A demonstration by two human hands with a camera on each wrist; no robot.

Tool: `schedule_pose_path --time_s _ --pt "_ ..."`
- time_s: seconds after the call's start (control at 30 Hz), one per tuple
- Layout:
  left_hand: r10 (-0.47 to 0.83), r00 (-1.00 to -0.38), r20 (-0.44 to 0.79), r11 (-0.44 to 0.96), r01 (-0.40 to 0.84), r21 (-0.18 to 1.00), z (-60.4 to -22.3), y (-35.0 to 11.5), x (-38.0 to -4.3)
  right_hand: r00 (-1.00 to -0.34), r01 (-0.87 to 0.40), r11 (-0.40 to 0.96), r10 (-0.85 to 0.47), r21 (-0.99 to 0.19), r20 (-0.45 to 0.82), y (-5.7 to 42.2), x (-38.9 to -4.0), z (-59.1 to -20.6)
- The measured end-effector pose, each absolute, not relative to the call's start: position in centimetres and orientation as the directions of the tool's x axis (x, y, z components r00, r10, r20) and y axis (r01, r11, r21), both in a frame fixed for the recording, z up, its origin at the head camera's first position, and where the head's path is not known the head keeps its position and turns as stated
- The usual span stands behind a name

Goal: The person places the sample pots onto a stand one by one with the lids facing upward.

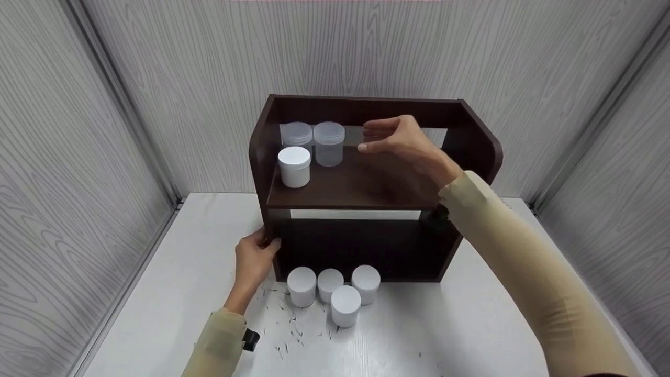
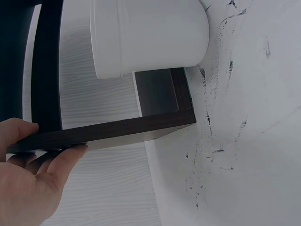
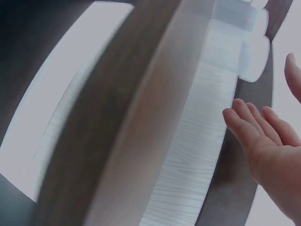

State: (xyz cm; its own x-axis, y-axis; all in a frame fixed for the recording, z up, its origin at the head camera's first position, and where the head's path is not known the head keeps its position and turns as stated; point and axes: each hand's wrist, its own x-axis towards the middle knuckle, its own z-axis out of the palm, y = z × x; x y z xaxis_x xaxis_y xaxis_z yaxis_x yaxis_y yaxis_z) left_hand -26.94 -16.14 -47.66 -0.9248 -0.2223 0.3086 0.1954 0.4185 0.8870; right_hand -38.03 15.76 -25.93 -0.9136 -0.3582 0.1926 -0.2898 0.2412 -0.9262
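A dark brown two-tier shelf (image 1: 366, 196) stands on the white table. On its upper tier, at the left, are two translucent jars (image 1: 329, 149) and, in front of them, a white lidded jar (image 1: 294, 170). My left hand (image 1: 254, 259) grips the front edge of the shelf's left side panel, thumb and fingers on either face in the left wrist view. Over the upper tier, to the right of the translucent jars, hovers my right hand (image 1: 400, 139); its fingers reach leftward, thumb apart, with nothing between them.
Several white lidded jars (image 1: 345, 306) stand together on the table at the shelf's lower front left. Dark scuff marks streak the table (image 1: 209, 225) near them. Grey wood-patterned walls (image 1: 366, 47) enclose the back and sides.
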Motion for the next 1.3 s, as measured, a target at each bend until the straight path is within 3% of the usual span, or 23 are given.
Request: schedule_pose_path --time_s 0.33,0.63,1.0,1.3 --pt "-0.204 -0.930 0.306 0.410 0.203 0.889 -47.6 -16.4 -26.8 -0.900 -0.284 0.115 -0.374 -0.952 0.223 16.6 -32.1 -27.6" --pt "-0.200 -0.927 0.316 0.422 0.210 0.882 -47.7 -16.1 -27.0 -0.887 -0.336 0.153 -0.384 -0.929 0.257 19.4 -26.3 -30.1" --pt "-0.212 -0.923 0.320 0.417 0.211 0.884 -47.9 -15.9 -26.9 -0.904 -0.356 0.177 -0.313 -0.918 0.290 23.8 -20.5 -36.4" --pt "-0.179 -0.933 0.311 0.417 0.215 0.883 -47.9 -16.0 -26.9 -0.919 -0.334 0.210 -0.288 -0.919 0.269 26.2 -18.5 -41.7"
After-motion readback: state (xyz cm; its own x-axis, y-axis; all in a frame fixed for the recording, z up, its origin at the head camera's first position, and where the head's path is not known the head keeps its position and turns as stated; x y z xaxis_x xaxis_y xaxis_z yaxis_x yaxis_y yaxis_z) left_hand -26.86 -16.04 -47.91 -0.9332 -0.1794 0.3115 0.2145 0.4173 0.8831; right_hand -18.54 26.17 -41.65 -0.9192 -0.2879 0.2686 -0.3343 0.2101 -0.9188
